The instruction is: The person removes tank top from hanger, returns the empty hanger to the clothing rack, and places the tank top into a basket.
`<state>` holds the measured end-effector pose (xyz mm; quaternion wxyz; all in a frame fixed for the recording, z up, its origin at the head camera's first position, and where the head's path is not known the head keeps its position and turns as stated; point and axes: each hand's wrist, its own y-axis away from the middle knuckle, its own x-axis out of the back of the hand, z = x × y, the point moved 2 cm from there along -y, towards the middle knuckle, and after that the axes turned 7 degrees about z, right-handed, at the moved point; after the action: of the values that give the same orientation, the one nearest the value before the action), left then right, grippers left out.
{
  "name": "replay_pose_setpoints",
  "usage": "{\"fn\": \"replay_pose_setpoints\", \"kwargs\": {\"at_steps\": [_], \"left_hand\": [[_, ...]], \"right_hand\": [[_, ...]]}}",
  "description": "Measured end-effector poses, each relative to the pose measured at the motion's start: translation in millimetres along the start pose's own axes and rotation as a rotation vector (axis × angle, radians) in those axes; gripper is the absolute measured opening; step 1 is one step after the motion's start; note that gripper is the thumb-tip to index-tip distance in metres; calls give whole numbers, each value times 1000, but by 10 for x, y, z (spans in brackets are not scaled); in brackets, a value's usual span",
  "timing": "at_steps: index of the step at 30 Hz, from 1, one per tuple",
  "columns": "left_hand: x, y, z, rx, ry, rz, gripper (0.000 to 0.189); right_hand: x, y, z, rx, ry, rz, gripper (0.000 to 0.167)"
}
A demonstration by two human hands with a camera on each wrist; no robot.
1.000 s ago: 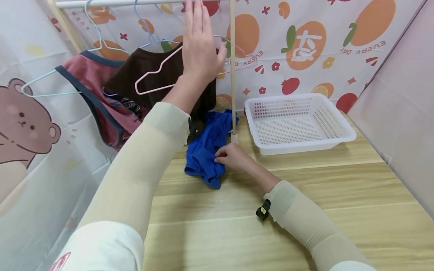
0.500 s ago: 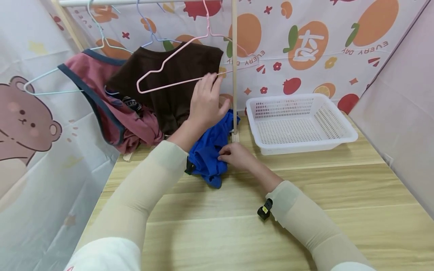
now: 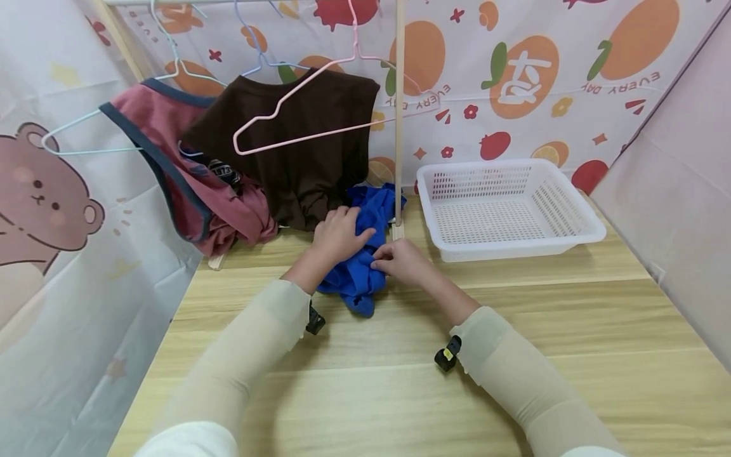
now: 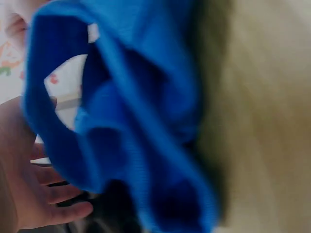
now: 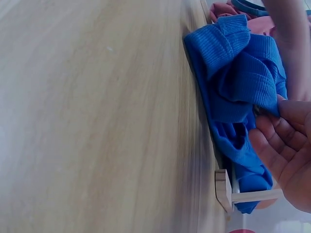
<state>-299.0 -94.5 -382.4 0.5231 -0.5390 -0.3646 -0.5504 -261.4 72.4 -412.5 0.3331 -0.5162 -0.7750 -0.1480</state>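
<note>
A crumpled blue garment [image 3: 358, 282] with ribbed bands lies on the table below the hanging rack. My right hand [image 3: 402, 261] pinches a ribbed edge of it between thumb and forefinger, the other fingers loosely bent, as the right wrist view shows at the blue garment [image 5: 238, 73]. From the left, my left hand [image 3: 341, 235] reaches over the garment's upper part. In the left wrist view the fingers of the left hand [image 4: 36, 189] are spread beside an open loop of the blue garment [image 4: 121, 107]. An empty pink hanger [image 3: 308, 139] hangs above both hands.
A brown top [image 3: 308, 127] and a pink garment with dark trim [image 3: 171, 149] hang on hangers at the left. The rack's wooden post [image 3: 400, 127] rises just behind my right hand. A white perforated basket [image 3: 508, 244] stands on the table [image 3: 457, 406] at the right.
My left hand has come down from the top of the pink hanger to the blue garment. The right hand keeps its pinch on the garment in the same place.
</note>
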Motion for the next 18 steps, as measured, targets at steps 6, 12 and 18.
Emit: {"fn": "replay_pose_setpoints", "kwargs": {"at_steps": [6, 12, 18], "left_hand": [[-240, 91, -49, 36, -30, -130, 70], [-444, 175, -14, 91, -2, -204, 71], [-555, 176, 31, 111, 3, -244, 81]], "right_hand": [[10, 10, 26, -20, -12, 13, 16], [0, 22, 36, -21, 14, 8, 16], [-21, 28, 58, -25, 41, -9, 13]]}}
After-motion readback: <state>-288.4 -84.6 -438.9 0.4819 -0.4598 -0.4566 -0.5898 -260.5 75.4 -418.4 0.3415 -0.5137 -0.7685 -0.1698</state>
